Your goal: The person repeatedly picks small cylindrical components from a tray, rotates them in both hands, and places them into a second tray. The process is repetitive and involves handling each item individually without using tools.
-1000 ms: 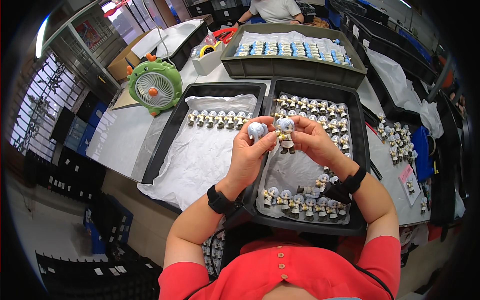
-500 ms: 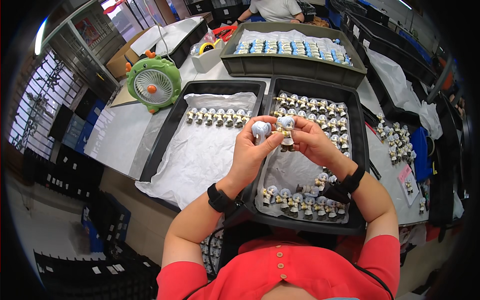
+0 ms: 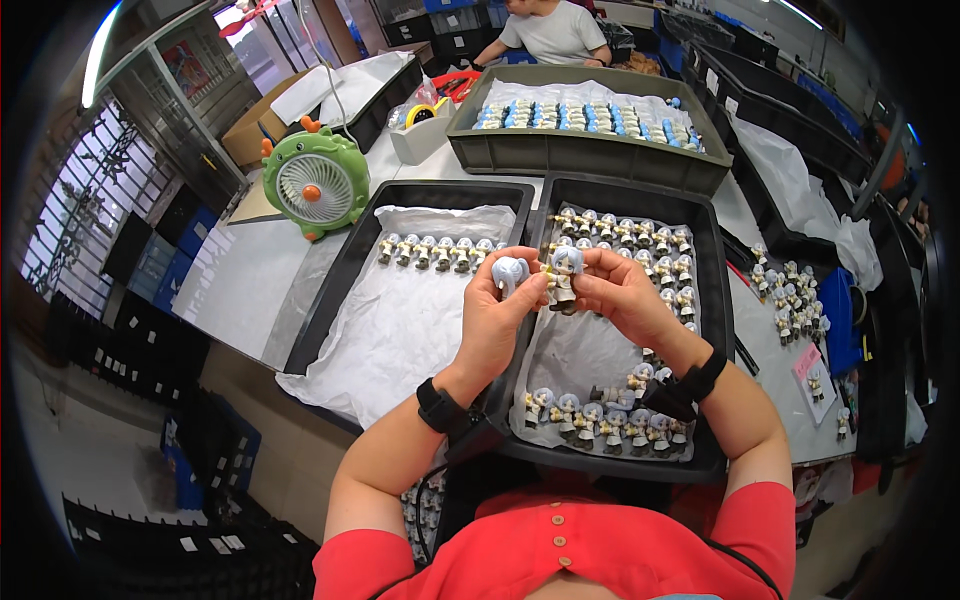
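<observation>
My left hand [image 3: 495, 310] is closed round a small figurine [image 3: 509, 274], of which mostly the pale blue-grey hair shows. Its body is hidden in my palm. Between the fingertips of my right hand [image 3: 620, 292] a second figurine [image 3: 563, 283] stands upright, with pale hair, a white outfit and dark feet. My left thumb reaches to this second one. Both hands are over the upper part of the right black tray [image 3: 715, 400]. Rows of like figurines [image 3: 612, 428] lie on its paper lining, at the near end and the far end.
The left black tray [image 3: 325, 300] has one row of figurines [image 3: 440, 253] on white paper. Behind stand a green fan [image 3: 318, 187] and an olive bin [image 3: 590, 155] of blue-and-white figures. More figurines [image 3: 797, 298] cluster on the table at right. A person [image 3: 550, 35] sits beyond.
The whole view has tilted up a little, so the person beyond shows more. The right hand's figurine has turned slightly and sits a bit further left; both hands keep their figurines.
</observation>
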`<state>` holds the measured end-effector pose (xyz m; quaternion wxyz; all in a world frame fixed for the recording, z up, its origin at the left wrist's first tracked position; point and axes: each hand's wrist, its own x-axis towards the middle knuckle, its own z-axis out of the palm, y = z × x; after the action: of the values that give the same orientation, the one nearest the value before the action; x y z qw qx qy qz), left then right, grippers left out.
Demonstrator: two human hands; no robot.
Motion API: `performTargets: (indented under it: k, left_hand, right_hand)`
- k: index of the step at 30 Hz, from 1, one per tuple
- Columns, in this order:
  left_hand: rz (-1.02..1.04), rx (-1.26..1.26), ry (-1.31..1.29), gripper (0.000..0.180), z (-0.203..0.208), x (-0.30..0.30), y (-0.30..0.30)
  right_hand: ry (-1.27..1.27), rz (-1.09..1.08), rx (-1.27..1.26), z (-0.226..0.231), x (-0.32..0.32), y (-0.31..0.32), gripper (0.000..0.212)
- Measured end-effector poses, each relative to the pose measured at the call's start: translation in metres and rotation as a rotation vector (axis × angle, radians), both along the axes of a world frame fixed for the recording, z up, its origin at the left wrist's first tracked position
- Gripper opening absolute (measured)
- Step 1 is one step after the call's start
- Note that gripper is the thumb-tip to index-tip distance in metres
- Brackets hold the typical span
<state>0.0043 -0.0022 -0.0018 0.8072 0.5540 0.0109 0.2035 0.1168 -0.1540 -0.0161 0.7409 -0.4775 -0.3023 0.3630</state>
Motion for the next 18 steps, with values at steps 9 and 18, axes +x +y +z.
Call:
performTargets:
  k: [9,18]
  left_hand:
    - [0.096,-0.007,-0.043,0.027,-0.004,0.002,-0.002]
    - [-0.049,0.119,-0.062,0.04,-0.006,-0.001,-0.008]
  right_hand:
    - [-0.437,-0.214,0.06,0.002,-0.02,0.001,0.02]
    - [-0.973,-0.516,-0.084,0.015,-0.032,0.001,0.02]
